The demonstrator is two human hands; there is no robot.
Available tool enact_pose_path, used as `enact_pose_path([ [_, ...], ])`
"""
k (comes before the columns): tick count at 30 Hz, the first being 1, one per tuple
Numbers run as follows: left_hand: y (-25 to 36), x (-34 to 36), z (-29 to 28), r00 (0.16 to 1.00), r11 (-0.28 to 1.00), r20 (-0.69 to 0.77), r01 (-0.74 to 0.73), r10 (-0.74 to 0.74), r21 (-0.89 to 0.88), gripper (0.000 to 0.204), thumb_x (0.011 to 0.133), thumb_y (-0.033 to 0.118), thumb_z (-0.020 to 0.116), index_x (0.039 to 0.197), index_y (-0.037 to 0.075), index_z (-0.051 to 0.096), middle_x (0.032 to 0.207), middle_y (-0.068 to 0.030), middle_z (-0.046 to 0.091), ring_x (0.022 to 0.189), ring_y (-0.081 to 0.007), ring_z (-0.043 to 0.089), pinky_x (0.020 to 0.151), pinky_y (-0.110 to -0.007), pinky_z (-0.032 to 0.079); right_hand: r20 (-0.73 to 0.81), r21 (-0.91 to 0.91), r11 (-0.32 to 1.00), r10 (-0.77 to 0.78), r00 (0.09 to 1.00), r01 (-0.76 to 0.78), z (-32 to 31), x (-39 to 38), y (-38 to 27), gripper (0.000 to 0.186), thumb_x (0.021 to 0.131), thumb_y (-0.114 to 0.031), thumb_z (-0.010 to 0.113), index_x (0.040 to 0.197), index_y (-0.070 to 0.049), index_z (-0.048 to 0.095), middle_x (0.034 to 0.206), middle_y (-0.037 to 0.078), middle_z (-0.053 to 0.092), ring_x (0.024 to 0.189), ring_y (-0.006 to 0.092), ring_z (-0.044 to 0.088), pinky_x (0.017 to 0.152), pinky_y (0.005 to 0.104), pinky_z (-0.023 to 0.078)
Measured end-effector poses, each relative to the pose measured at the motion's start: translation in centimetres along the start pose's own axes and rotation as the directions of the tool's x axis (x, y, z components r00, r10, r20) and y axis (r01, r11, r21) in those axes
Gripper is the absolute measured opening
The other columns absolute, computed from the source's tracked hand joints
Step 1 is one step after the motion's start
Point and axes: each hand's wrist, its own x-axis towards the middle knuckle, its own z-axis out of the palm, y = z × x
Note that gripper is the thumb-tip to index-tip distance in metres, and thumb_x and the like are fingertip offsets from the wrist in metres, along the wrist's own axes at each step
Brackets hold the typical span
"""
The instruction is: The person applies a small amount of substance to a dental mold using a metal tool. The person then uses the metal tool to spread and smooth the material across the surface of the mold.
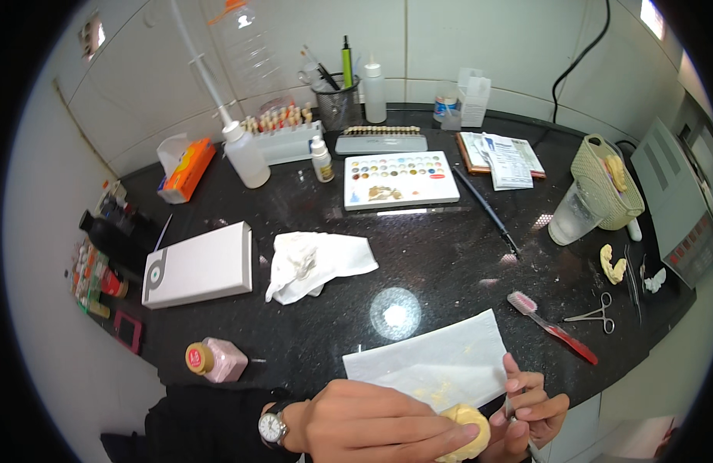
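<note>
My left hand [372, 420], with a watch on its wrist, is closed round a pale yellow plaster dental cast [474, 441] at the lower edge. Close by on the right, my right hand [538, 405] grips a thin metal hand tool [510, 407]. Its tip is hidden near the cast, so I cannot tell its exact kind or whether it touches. Beneath and beyond both hands lies a white paper sheet [426, 359], sprinkled with yellow plaster crumbs.
Right of the sheet are a red toothbrush [553, 328], scissor-handled forceps [596, 315] and another yellow cast [612, 265]. A crumpled tissue [318, 262], white box [198, 266] and pink bottle [217, 360] stand left. Farther back sit a paint palette [401, 181] and brush [488, 208].
</note>
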Motion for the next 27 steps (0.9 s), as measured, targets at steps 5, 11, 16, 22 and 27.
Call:
enact_pose_path([
  [5,-1.3,-0.8,0.8,0.975,0.974,0.026,0.223,-0.223,-0.034,0.033,0.071,0.01,0.076,0.101,-0.001,0.068,0.081,-0.0119,0.069,0.069,-0.0195,0.068,0.058,-0.026,0.055,-0.07,0.207,0.974,0.103,0.992,-0.087,1.0,0.2,0.2,0.044,0.092,-0.043,0.049,0.105,-0.001,0.051,0.073,0.018,0.061,0.083,0.0286,0.06,0.086,0.0512,0.047],
  [11,-1.4,-0.7,1.1,0.926,0.921,0.085,0.376,-0.368,-0.101,0.035,0.069,0.008,0.076,0.103,0.0,0.067,0.088,-0.0141,0.069,0.077,-0.0211,0.068,0.065,-0.027,0.053,0.056,-0.261,0.957,0.147,0.987,-0.128,0.9,0.7,-0.3,0.025,0.084,-0.018,0.063,0.096,0.003,0.057,0.091,0.022,0.065,0.093,0.026,0.06,0.087,0.0387,0.045],
  [16,-0.9,-0.2,1.3,0.864,0.839,0.108,0.503,-0.492,-0.207,0.033,0.072,0.006,0.073,0.104,-0.002,0.066,0.092,-0.014,0.068,0.082,-0.0192,0.066,0.071,-0.027,0.051,0.181,-0.233,0.955,0.228,0.957,-0.184,0.5,1.2,-0.6,0.031,0.076,-0.008,0.069,0.103,0.005,0.06,0.099,0.022,0.065,0.098,0.0269,0.061,0.086,0.0348,0.047],
  [22,-1.2,-0.6,1.6,0.842,0.781,0.144,0.537,-0.52,-0.319,0.027,0.078,0.003,0.065,0.103,-0.006,0.062,0.099,-0.0155,0.064,0.092,-0.0199,0.063,0.081,-0.029,0.048,0.142,-0.254,0.938,0.276,0.951,-0.235,0.6,0.9,-0.9,0.034,0.071,0.002,0.071,0.104,0.004,0.061,0.099,0.02,0.066,0.096,0.0257,0.063,0.085,0.0333,0.048],
  [27,-1.0,-1.1,1.7,0.799,0.733,0.181,0.599,-0.573,-0.322,0.029,0.081,0.005,0.064,0.107,-0.006,0.058,0.103,-0.0147,0.063,0.098,-0.0203,0.061,0.091,-0.032,0.045,0.144,-0.3,0.943,0.196,0.97,-0.145,0.6,1.0,-1.2,0.034,0.07,0.001,0.073,0.103,0.0,0.063,0.098,0.015,0.067,0.089,0.0218,0.065,0.081,0.031,0.049],
])
